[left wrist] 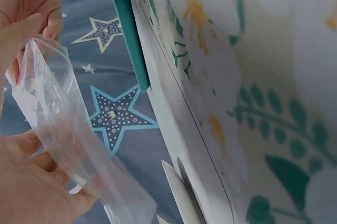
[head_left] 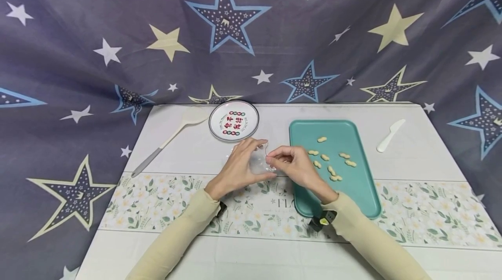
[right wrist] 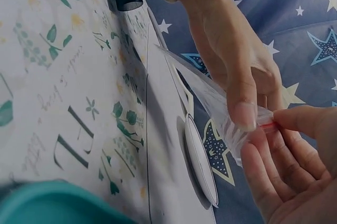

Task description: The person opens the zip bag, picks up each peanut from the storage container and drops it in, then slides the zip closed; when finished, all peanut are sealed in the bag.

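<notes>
A clear plastic zip bag (head_left: 259, 163) is held up between both hands above the table. My left hand (head_left: 240, 164) grips one side of it, thumb and fingers spread around the film. With thumb and fingertips, my right hand (head_left: 292, 164) pinches the bag's upper edge. The right wrist view shows a red zip strip (right wrist: 269, 126) at that edge, close to the left thumb (right wrist: 245, 116). In the left wrist view the see-through bag (left wrist: 79, 134) hangs slack, with fingers showing through it. Several peanuts (head_left: 331, 170) lie on a teal tray (head_left: 357, 192) beside the right hand.
Behind the left hand stands a round white plate (head_left: 251, 118) with red characters and a dark rim. A pale spatula (head_left: 172, 138) with a grey handle lies at left. Right of the tray is a white plastic knife (head_left: 390, 135). A star-patterned curtain (head_left: 243, 70) backs the table.
</notes>
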A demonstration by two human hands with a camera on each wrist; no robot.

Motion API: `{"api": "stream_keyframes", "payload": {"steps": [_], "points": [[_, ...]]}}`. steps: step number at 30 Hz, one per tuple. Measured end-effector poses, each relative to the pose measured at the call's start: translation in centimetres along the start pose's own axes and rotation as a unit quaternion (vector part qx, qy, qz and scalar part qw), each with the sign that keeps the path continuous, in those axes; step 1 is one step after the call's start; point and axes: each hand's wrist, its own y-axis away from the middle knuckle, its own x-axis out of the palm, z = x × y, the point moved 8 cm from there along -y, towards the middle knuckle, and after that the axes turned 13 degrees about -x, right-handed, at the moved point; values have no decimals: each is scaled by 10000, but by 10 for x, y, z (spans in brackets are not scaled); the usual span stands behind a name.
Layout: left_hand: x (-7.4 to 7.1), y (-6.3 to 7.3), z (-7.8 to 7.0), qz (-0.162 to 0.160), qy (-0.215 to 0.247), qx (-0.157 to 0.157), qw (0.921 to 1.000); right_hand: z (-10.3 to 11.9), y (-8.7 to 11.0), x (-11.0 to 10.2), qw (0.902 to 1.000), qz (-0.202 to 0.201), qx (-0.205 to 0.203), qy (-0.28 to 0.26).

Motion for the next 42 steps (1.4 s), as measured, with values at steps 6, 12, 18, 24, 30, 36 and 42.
{"api": "stream_keyframes", "payload": {"steps": [6,12,18,24,30,36,42], "points": [[1,0,1,56,-31,-18,10000,-2,1,-5,9999,-24,-110,-37],[-2,-1,0,34,43,105,9999,-6,4,-12,9999,-29,-49,107],[-2,-1,-1,29,59,172,9998,-18,11,-22,9998,-67,89,189],[-3,1,-2,38,32,191,9998,-29,21,-37,9986,-115,381,334],[-2,1,-1,68,-23,179,9998,-36,27,-57,9979,-294,210,529],[-2,1,-1,82,-33,193,9998,-38,36,-79,9961,-434,219,737],[-1,1,1,129,-37,106,9999,-42,47,-97,9921,-504,611,976]]}}
